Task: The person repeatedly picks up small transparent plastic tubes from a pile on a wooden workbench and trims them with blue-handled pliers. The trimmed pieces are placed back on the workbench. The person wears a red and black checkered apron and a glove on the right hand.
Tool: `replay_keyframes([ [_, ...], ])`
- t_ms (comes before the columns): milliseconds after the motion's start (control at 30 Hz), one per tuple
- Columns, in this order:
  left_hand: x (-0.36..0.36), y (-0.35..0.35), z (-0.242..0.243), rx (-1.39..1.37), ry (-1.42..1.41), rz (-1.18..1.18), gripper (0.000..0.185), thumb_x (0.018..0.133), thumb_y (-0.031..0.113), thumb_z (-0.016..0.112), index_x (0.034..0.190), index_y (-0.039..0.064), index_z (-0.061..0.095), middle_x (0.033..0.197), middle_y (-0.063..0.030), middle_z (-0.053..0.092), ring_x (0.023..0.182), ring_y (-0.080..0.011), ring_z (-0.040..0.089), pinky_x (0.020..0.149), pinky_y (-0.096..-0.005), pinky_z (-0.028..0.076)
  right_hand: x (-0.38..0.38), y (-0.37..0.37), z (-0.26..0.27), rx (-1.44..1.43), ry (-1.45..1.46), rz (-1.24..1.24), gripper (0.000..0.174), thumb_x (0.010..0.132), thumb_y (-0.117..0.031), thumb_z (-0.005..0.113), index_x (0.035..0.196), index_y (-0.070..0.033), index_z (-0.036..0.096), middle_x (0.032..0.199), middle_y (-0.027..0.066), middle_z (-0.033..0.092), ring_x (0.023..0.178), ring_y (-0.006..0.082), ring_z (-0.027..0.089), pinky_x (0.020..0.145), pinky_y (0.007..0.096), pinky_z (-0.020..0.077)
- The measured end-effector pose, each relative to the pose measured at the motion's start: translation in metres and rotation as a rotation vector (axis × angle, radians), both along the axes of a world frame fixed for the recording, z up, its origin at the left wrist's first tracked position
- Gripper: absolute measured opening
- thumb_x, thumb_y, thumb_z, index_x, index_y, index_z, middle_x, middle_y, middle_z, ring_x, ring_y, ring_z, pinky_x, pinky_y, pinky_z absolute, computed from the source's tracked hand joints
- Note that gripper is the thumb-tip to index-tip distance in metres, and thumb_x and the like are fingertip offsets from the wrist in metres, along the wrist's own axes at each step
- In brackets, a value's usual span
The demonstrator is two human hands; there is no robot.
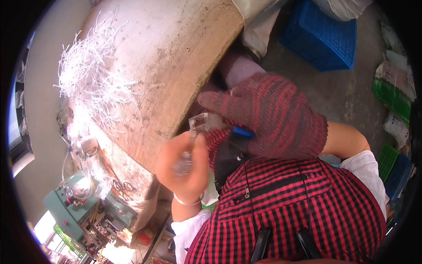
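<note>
My left hand (184, 165), bare and blurred, is closed around small clear pieces, with a bracelet at its wrist. Its thumb and finger meet at the lower edge of a clear plastic piece (199, 122), which lies between my hands. My right hand (270, 115) wears a dark red and grey knitted glove. Its palm faces down and hides what its fingers hold, while a blue object, perhaps a handle (244, 131), shows beneath it. Below is a black pouch or cloth (229, 158) on the red and black checked apron (283, 204). Many thin clear plastic strips (95, 72) lie piled on the wooden table (171, 66).
The table's edge runs just left of my gloved hand. Scissors (123, 186) lie at the table's near corner, beside a green machine (74, 211). A blue plastic crate (323, 36) stands on the floor beyond, with sacks (392, 89) at the right.
</note>
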State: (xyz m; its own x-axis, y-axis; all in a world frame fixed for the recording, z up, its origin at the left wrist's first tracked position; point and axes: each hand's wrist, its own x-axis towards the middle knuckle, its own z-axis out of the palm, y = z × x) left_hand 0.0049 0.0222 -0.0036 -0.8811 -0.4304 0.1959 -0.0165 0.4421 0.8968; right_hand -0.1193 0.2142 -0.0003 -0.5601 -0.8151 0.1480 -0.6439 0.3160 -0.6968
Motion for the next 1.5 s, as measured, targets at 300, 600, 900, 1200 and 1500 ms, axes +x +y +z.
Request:
replay_keyframes([
  [300,0.0,-0.021,0.014,1.132,-0.303,-0.107,0.021,0.089,0.006,0.075,0.098,-0.001,0.058,0.072,-0.0112,0.063,0.041,-0.0091,0.044,0.04,-0.0231,0.031,-0.041,0.007,-0.002,0.09,-0.302,0.286,0.057,0.079,-0.021,0.078,0.135,-0.014,0.068,0.098,0.0126,0.072,0.096,0.032,0.072,0.082,0.0429,0.0555],
  [600,0.016,-0.107,-0.015,0.018,-0.212,0.26,0.02,0.094,0.014,0.078,0.104,0.002,0.067,0.083,-0.0038,0.067,0.065,-0.0091,0.058,0.056,-0.0248,0.045,-0.03,0.035,-0.056,-0.604,-1.625,-0.197,0.051,0.098,-0.016,0.067,0.145,-0.001,0.052,0.101,0.0124,0.07,0.084,0.0191,0.066,0.075,0.0321,0.0545],
  [900,-0.034,-0.297,-0.071,-0.351,-0.79,0.306,0.027,0.085,0.018,0.085,0.098,-0.002,0.073,0.08,-0.0066,0.073,0.068,-0.0124,0.063,0.066,-0.0296,0.051,-0.009,0.009,-0.082,-0.697,-1.985,-0.069,0.05,0.105,-0.03,0.061,0.145,-0.003,0.049,0.117,0.0236,0.067,0.102,0.0299,0.067,0.092,0.043,0.0558],
  [1200,-0.032,-0.122,0.008,0.165,-0.2,0.192,0.033,0.091,0.005,0.075,0.123,0.002,0.065,0.084,-0.0009,0.068,0.059,-0.0008,0.044,0.052,-0.0172,0.031,0.005,0.039,-0.055,-0.45,-1.937,-0.043,0.064,0.096,-0.034,0.073,0.151,-0.012,0.052,0.127,0.0199,0.068,0.103,0.0262,0.072,0.086,0.041,0.0584],
  [1500,-0.014,-0.004,-0.003,0.904,-0.144,-0.099,0.019,0.097,0.002,0.07,0.112,-0.004,0.061,0.075,-0.0063,0.066,0.054,-0.0069,0.052,0.05,-0.0201,0.037,-0.009,0.0,-0.01,-0.115,-0.019,-0.115,0.064,0.076,-0.021,0.083,0.138,-0.015,0.067,0.1,0.0147,0.071,0.092,0.0346,0.068,0.08,0.045,0.0547],
])
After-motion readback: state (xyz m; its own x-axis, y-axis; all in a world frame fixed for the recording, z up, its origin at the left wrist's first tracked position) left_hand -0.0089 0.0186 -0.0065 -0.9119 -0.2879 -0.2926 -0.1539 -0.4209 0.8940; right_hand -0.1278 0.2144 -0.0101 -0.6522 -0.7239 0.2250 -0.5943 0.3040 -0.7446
